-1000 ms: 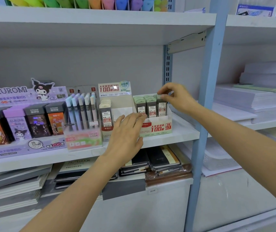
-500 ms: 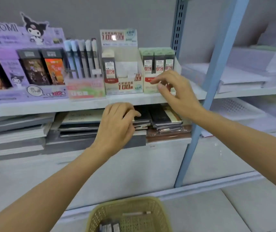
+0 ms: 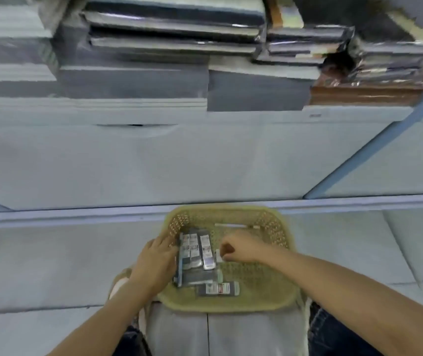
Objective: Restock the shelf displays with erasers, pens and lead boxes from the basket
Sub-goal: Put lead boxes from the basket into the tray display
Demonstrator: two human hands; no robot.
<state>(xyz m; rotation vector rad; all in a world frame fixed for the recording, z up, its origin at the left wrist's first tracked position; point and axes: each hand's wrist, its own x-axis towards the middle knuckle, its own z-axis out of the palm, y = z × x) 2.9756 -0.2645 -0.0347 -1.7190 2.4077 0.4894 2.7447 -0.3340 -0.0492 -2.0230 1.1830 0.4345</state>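
Shelf unit, white with a slanting blue upright, fills the upper half of the head view. Stacks of film-wrapped notebooks lie on its lowest shelf; the picture is blurred there. Below it is pale tiled floor.

A straw-coloured plastic basket with perforated walls sits on the floor against the foot of the unit, in front of the person's knees.

Inside, grey lead boxes are bunched against the basket's left wall. Their long axes run from the near edge toward the far edge, labels up. One more, a single lead box, lies crosswise along the near edge. A thin pale stick, possibly a pen, lies along the far edge.

Both forearms reach down into the basket. The left hand lies over the left rim, fingers against the left side of the bunch; whether it grips them cannot be told. The right hand is in the middle of the basket, just right of the bunch, fingers curled toward it. It may pinch something small and white, but that is too blurred to say.

The bunch lies between the hands, the left one nearer. A pick-up would likely mean closing across its short width.
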